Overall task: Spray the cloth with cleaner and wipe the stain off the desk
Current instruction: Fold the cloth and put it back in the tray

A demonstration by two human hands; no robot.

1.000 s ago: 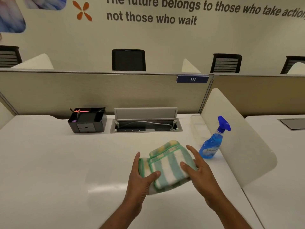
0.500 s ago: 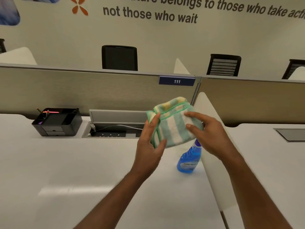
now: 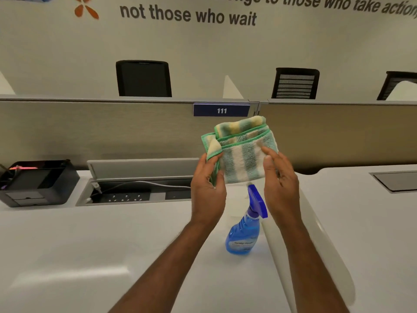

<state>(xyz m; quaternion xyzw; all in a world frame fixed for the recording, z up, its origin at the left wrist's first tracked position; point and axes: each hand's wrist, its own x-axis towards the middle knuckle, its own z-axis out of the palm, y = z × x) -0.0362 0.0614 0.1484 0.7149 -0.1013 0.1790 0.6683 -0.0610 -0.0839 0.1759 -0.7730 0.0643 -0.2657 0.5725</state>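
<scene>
A folded cloth with green, white and yellow stripes is held up in the air above the white desk. My left hand grips its left edge, thumb in front. My right hand rests its fingertips on the cloth's right side, fingers spread. Below the cloth, between my two forearms, a blue spray bottle of cleaner stands upright on the desk. I cannot make out a stain on the desk.
A black desk organiser sits at the back left. An open cable tray with sockets runs along the back. A white curved divider stands right of the bottle. A beige partition with the sign 111 closes the rear.
Both hands lifted the cloth off the desk into the air. In the last half second my right fingers loosened on the cloth, and the view dropped a little.
</scene>
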